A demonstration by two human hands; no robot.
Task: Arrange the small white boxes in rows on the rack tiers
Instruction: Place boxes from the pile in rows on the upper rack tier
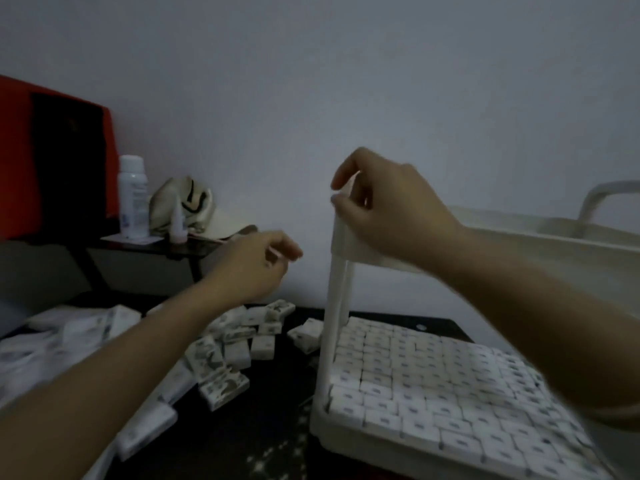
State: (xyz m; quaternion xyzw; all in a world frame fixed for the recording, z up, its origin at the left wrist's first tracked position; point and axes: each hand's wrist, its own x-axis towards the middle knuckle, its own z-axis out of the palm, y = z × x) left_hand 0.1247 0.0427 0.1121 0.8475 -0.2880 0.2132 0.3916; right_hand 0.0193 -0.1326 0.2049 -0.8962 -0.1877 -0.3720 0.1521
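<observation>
A white two-tier rack (337, 306) stands at the right. Its lower tier (322, 431) is packed with rows of small white boxes (415, 379). My right hand (388, 206) is at the near-left corner of the upper tier (519, 230) and pinches a small white box (349, 190) between thumb and fingers just above the rim. My left hand (256, 265) hovers in the air left of the rack post, fingers curled. A pale sliver shows at its fingertips, too blurred to name. Loose white boxes (239, 348) lie heaped on the dark table.
White packaging (59, 337) lies at the left of the table. Behind it a small dark stand (166, 247) carries a white bottle (133, 195), a small dropper bottle (178, 225) and a cap (194, 209). A red object (17, 154) stands far left. The wall is close behind.
</observation>
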